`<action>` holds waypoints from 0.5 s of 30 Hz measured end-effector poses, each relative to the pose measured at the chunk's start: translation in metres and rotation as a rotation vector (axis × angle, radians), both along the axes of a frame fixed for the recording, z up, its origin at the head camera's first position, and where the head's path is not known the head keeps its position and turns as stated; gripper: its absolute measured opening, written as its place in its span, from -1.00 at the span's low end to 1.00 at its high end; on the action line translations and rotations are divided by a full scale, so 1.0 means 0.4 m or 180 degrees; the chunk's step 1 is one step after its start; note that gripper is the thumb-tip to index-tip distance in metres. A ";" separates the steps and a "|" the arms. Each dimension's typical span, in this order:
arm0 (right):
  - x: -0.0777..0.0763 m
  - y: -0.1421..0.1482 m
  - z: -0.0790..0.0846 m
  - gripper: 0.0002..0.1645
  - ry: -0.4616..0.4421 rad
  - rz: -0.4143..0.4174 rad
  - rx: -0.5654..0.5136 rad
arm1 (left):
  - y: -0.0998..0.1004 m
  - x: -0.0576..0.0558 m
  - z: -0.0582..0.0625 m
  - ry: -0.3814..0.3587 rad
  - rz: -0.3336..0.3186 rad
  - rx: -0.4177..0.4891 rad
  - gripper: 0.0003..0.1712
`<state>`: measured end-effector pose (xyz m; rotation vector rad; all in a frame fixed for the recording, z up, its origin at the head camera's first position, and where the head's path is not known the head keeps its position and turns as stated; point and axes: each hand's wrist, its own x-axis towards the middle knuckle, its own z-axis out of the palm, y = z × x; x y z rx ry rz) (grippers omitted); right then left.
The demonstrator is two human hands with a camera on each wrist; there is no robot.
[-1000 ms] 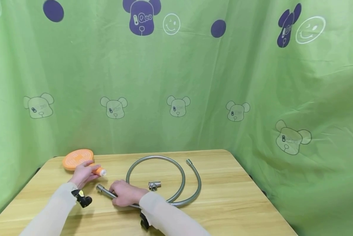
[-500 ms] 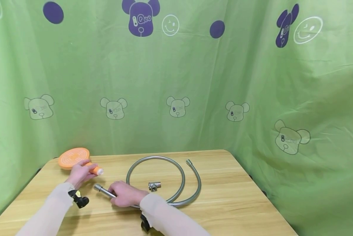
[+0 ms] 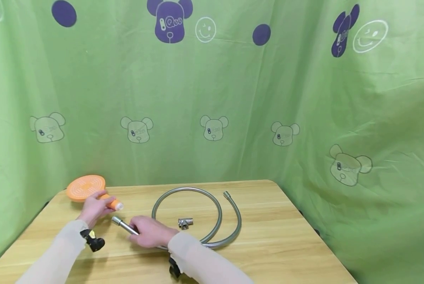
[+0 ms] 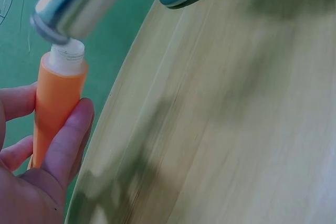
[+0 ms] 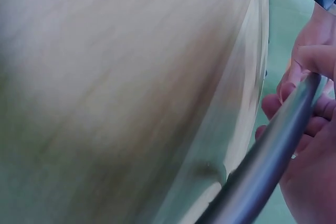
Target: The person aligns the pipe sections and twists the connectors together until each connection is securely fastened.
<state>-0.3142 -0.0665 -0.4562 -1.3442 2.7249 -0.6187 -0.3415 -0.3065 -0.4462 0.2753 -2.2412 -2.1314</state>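
An orange shower head (image 3: pixel 86 188) with a round perforated face is held by its handle in my left hand (image 3: pixel 93 208), face up at the table's far left. The handle's white threaded end (image 4: pixel 68 56) sticks out past the fingers. My right hand (image 3: pixel 150 232) grips a grey metal shower hose (image 3: pixel 217 227) a little behind its end. That end carries a silver connector nut (image 3: pixel 116 220), which points toward the handle; in the left wrist view it overlaps the threaded end. In the right wrist view the hose (image 5: pixel 268 166) runs through my curled fingers.
The rest of the hose loops on the wooden table (image 3: pixel 276 236), its other end fitting (image 3: pixel 227 195) at the back right. A small chrome tee valve (image 3: pixel 185 223) lies inside the loop. A green patterned curtain (image 3: pixel 212 86) hangs behind the table.
My left hand has moved left and slightly back with the shower head. My right hand has brought the hose's nut end up and left, toward the handle.
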 end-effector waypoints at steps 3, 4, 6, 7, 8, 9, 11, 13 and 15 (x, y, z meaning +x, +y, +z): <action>-0.001 0.000 -0.003 -0.75 0.0055 -0.0063 -0.0110 | 0.003 0.008 0.004 0.0008 -0.0006 -0.0089 -0.11; -0.001 0.000 -0.005 -0.73 0.0067 -0.0076 -0.0142 | 0.004 0.010 0.004 0.0009 -0.0006 -0.0102 -0.11; -0.002 0.001 -0.008 -0.71 0.0066 -0.0112 -0.0186 | 0.007 0.014 0.005 -0.0004 -0.0005 -0.0107 -0.12; -0.001 0.002 -0.009 -0.70 0.0054 -0.0133 -0.0202 | 0.009 0.015 0.006 -0.0010 -0.0005 -0.0105 -0.12; -0.001 0.003 -0.010 -0.70 0.0034 -0.0151 -0.0218 | 0.010 0.016 0.006 -0.0009 -0.0007 -0.0091 -0.12; 0.000 0.003 -0.009 -0.70 0.0001 -0.0171 -0.0229 | 0.010 0.016 0.005 -0.0001 -0.0014 -0.0088 -0.12; 0.002 0.003 -0.005 -0.72 -0.0039 -0.0199 -0.0241 | 0.009 0.015 0.004 0.0013 0.0007 -0.0067 -0.11; 0.002 0.002 -0.001 -0.75 -0.0056 -0.0196 -0.0256 | 0.005 0.012 0.002 0.0053 0.0031 -0.0065 -0.11; 0.002 -0.001 0.001 -0.76 -0.0063 -0.0196 -0.0260 | 0.003 0.011 0.001 0.0081 0.0048 -0.0069 -0.11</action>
